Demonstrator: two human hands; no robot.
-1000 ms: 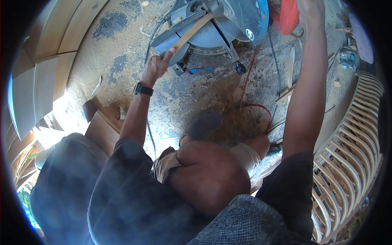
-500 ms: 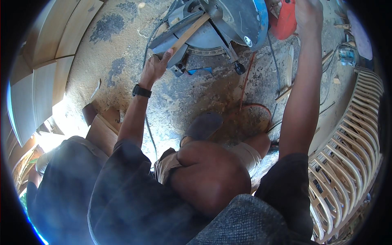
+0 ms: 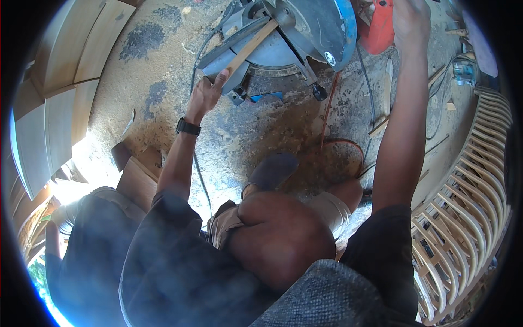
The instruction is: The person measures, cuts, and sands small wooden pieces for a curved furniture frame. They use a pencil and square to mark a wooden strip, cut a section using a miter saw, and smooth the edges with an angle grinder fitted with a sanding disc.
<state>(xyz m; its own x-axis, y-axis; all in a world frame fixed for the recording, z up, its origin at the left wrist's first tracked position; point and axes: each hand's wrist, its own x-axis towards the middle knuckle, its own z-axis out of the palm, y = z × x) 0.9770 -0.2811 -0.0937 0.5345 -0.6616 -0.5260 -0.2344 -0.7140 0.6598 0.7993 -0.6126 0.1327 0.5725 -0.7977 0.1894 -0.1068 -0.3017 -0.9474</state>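
Observation:
A narrow wooden strip (image 3: 250, 48) lies slantwise across the grey bed of a mitre saw (image 3: 272, 60), its far end near the toothed blade (image 3: 315, 58). My left hand (image 3: 206, 98), with a black watch on the wrist, grips the near end of the strip, thumb along its edge. On the right, my raised right hand (image 3: 411, 24) is closed at the saw's red handle (image 3: 379, 30); the upper frame edge cuts off part of it. A blue-rimmed guard (image 3: 346, 32) covers much of the blade.
Curved wooden slats (image 3: 468, 201) stand in a long row at right. Wide wooden panels (image 3: 60, 120) lean at left. An orange cord (image 3: 343, 140) and a dark cable (image 3: 199, 174) run over the dusty floor. A blue-green power tool (image 3: 464, 71) sits at far right.
Almost nothing differs. My left hand stays at the strip's near end, its fingers shifted very slightly; my right hand stays at the red handle.

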